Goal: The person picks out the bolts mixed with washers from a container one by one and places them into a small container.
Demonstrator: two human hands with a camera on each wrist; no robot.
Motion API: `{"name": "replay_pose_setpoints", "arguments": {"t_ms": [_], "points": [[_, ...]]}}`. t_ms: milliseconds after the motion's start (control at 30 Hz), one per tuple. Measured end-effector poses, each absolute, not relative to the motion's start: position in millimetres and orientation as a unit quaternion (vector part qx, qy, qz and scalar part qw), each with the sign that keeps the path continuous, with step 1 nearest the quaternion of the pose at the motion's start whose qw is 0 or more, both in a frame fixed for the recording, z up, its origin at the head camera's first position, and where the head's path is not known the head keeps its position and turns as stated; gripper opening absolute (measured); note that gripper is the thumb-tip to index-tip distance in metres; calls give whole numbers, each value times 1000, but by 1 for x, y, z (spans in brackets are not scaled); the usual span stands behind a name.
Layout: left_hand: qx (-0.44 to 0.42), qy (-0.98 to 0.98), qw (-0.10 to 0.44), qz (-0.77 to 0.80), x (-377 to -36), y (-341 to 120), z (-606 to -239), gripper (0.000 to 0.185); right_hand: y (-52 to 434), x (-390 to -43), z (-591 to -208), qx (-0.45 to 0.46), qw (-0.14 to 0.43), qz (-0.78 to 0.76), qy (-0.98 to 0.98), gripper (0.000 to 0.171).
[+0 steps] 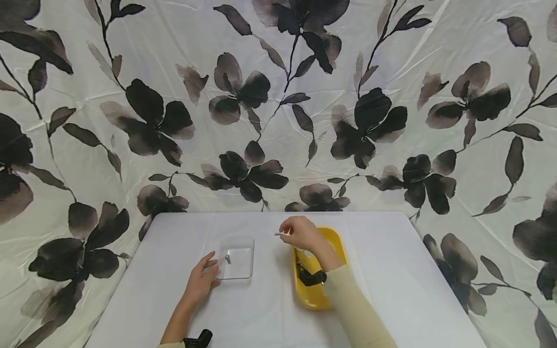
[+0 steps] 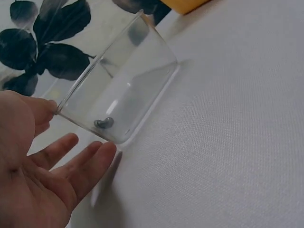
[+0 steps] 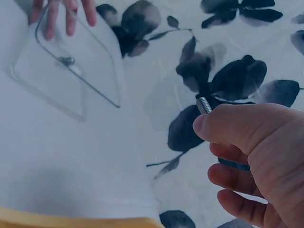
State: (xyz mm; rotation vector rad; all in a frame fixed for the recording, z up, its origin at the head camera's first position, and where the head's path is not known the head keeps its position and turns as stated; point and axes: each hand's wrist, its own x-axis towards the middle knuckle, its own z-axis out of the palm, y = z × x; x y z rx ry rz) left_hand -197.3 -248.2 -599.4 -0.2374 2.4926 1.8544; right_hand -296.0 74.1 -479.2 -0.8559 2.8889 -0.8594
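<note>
Right hand (image 1: 301, 234) is curled, fingers pinching a small threaded bolt (image 1: 279, 234) just above the far end of the yellow tray (image 1: 337, 241). Left hand (image 1: 202, 279) lies relaxed and spread on the white surface (image 1: 391, 270), fingertips (image 2: 102, 151) touching the near edge of the clear square container (image 1: 236, 257). One bolt in the container (image 2: 103, 123) sits on its floor. No brand marks or writing readable anywhere here.

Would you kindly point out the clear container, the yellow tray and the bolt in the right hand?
clear container (image 1: 237, 263), head view, its floor.
yellow tray (image 1: 310, 296), head view, bare near end.
bolt (image 3: 204, 105), right wrist view, threaded end.
</note>
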Motion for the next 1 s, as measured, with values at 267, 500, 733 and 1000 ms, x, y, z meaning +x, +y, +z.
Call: {"name": "replay_pose_setpoints", "arguments": {"t_ms": [267, 500, 733, 1000], "points": [[-80, 793, 22, 604, -194, -249, -608, 50, 54, -293, -481, -283, 19, -286, 915, 12], [-74, 795, 22, 601, -196, -250, -609, 46, 37, -292, -477, -284, 16, -286, 915, 13], [-62, 792, 9, 607, -197, -248, -603, 46, 19, -290, -472, -297, 5, -299, 907, 12], [-66, 789, 13, 611, -196, -245, -607, 47, 3, -289, -475, -312, 18, -320, 894, 10]]}}
